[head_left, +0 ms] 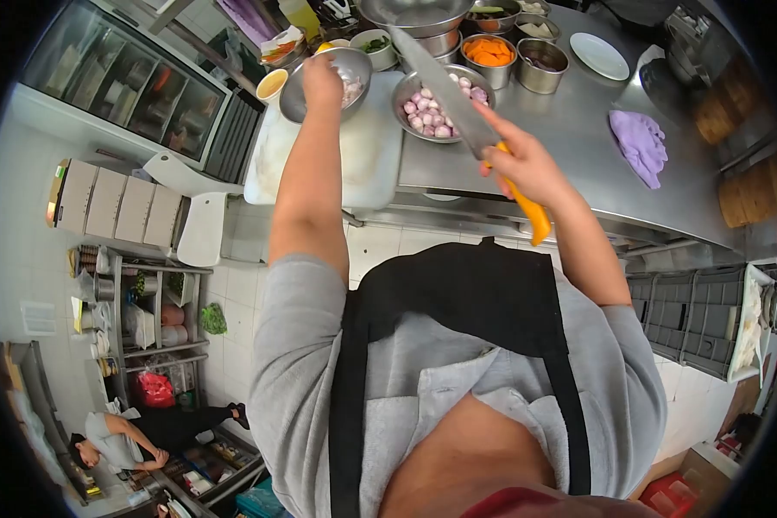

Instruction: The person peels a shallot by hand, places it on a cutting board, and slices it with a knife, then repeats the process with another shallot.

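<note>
My right hand (527,160) is closed on the yellow handle of a large kitchen knife (445,86), its broad blade angled up and left over the counter. Under the blade, a steel bowl (399,110) holds many peeled shallots (429,114). My left hand (324,82) is over another steel bowl (292,97), its fingers curled; what they hold, if anything, is hidden. Pale pinkish cut pieces (351,90) show inside that bowl. The bowl rests at the far end of a white cutting board (375,164), whose surface is wet or stained.
Behind the bowls stand steel containers, one with orange slices (489,52), and a large steel basin (414,10). A white plate (600,56) and a purple cloth (638,147) lie on the counter to the right. A person (129,436) stands near shelving at lower left.
</note>
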The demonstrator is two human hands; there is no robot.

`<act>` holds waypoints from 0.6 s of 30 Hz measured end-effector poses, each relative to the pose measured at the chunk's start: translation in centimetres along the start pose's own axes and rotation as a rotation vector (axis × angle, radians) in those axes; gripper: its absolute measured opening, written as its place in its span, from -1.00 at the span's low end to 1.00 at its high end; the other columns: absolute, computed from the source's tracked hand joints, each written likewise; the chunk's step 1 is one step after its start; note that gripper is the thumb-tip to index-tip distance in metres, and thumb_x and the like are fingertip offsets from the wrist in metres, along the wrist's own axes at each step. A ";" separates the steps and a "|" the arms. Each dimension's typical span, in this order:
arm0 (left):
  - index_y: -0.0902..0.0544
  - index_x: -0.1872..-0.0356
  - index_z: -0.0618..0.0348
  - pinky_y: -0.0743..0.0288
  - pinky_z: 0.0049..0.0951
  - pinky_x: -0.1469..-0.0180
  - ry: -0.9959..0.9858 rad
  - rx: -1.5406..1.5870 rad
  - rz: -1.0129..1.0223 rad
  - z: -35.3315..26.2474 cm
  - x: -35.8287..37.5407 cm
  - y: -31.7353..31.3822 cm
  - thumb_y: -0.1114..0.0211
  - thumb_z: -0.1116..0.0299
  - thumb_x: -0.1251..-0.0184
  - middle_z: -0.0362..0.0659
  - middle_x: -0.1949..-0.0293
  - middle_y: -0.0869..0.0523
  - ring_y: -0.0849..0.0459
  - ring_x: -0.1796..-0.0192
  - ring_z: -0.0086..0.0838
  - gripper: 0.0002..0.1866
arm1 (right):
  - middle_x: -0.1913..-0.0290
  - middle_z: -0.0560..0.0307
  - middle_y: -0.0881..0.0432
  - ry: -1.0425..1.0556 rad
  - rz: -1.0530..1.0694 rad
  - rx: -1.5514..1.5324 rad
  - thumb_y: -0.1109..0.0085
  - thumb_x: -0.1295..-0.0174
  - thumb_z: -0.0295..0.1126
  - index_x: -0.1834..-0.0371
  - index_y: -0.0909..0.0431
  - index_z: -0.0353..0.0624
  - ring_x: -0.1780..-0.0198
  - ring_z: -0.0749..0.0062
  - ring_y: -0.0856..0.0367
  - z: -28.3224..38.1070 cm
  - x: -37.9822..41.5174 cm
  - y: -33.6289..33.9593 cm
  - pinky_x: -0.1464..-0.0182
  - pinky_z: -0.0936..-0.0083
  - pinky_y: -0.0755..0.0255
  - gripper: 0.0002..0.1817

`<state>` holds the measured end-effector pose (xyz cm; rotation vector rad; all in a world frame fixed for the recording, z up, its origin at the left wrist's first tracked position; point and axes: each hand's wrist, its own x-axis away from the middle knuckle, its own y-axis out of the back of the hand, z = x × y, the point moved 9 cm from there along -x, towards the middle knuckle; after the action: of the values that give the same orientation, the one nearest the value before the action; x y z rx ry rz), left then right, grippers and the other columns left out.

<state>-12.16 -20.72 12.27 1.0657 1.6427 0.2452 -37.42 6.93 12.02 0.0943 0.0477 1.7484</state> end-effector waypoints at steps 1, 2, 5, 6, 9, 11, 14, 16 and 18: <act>-0.71 0.29 0.04 -0.48 -0.19 0.09 -0.035 0.048 0.015 -1.9 0.4 -0.2 -0.29 0.34 -0.07 -0.02 0.25 -0.69 -0.63 0.15 -0.12 -0.84 | 0.48 0.19 -0.51 -0.007 -0.044 0.011 0.06 -0.19 -0.45 -0.44 -0.12 0.20 0.69 0.68 -0.35 0.1 1.2 1.2 0.60 0.67 -0.33 -0.32; -0.72 0.33 -0.01 -0.48 -0.23 0.14 -0.111 -0.046 0.116 -4.3 0.8 -1.4 -0.32 0.27 -0.06 -0.13 0.31 -0.71 -0.63 0.19 -0.19 -0.85 | 0.48 0.19 -0.51 -0.011 -0.088 0.023 0.06 -0.19 -0.47 -0.44 -0.13 0.19 0.69 0.69 -0.35 0.1 2.2 2.5 0.60 0.69 -0.32 -0.32; -0.72 0.35 -0.11 -0.42 -0.21 0.02 -0.379 -0.034 0.220 -13.5 4.8 -2.8 -0.29 0.18 -0.10 -0.25 0.25 -0.69 -0.61 0.12 -0.21 -0.86 | 0.48 0.18 -0.52 0.030 -0.183 0.018 0.08 -0.19 -0.51 -0.44 -0.12 0.15 0.69 0.71 -0.33 -0.4 5.0 5.6 0.58 0.72 -0.30 -0.32; -0.73 0.36 -0.12 -0.39 -0.19 -0.01 -0.400 0.063 0.285 -15.4 5.8 -4.3 -0.29 0.16 -0.10 -0.25 0.23 -0.69 -0.61 0.11 -0.23 -0.86 | 0.48 0.18 -0.52 0.031 -0.183 0.018 0.08 -0.19 -0.51 -0.44 -0.12 0.15 0.69 0.71 -0.33 -0.5 5.5 6.1 0.58 0.72 -0.30 -0.32; -0.72 0.30 -0.13 -0.32 -0.18 -0.04 -0.273 0.327 0.484 -18.6 8.0 -9.2 -0.29 0.17 -0.11 -0.24 0.22 -0.69 -0.59 0.07 -0.28 -0.84 | 0.49 0.17 -0.52 0.047 -0.243 -0.024 0.10 -0.20 -0.54 -0.44 -0.11 0.10 0.69 0.72 -0.32 -0.8 6.8 8.0 0.58 0.74 -0.29 -0.32; -0.70 0.21 -0.03 -0.47 -0.25 0.05 -0.636 0.137 0.408 -23.5 9.7 -8.3 -0.27 0.23 -0.14 -0.11 0.21 -0.70 -0.66 0.15 -0.20 -0.79 | 0.49 0.18 -0.52 0.029 -0.279 -0.043 0.12 -0.20 -0.56 -0.44 -0.11 0.07 0.70 0.72 -0.31 -1.2 7.1 9.1 0.59 0.74 -0.28 -0.33; -0.68 0.17 -0.04 -0.48 -0.25 0.04 -0.462 -0.047 0.664 -22.8 10.0 -11.8 -0.26 0.26 -0.15 -0.10 0.19 -0.70 -0.65 0.12 -0.21 -0.78 | 0.48 0.17 -0.52 0.015 -0.251 -0.035 0.14 -0.21 -0.57 -0.45 -0.09 0.06 0.70 0.71 -0.31 -1.7 7.2 9.4 0.59 0.74 -0.28 -0.33; -0.68 0.17 -0.04 -0.45 -0.26 0.01 -0.434 -0.001 0.767 -23.6 9.6 -10.2 -0.26 0.28 -0.14 -0.10 0.16 -0.69 -0.63 0.07 -0.22 -0.78 | 0.47 0.15 -0.52 0.013 -0.216 -0.045 0.14 -0.21 -0.57 -0.45 -0.07 0.06 0.71 0.71 -0.31 -2.0 6.8 9.2 0.60 0.74 -0.28 -0.32; -0.65 0.20 -0.03 -0.40 -0.26 -0.04 -0.424 0.064 0.908 -23.3 10.1 -10.7 -0.28 0.34 -0.09 -0.14 0.16 -0.68 -0.59 0.01 -0.25 -0.78 | 0.46 0.14 -0.53 0.013 -0.162 -0.054 0.15 -0.22 -0.57 -0.46 -0.05 0.05 0.71 0.71 -0.31 -2.5 6.5 8.8 0.61 0.74 -0.27 -0.32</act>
<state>-37.49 -11.16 7.28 1.7281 0.7141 0.5125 -47.44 11.81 10.55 0.0381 0.0174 1.5877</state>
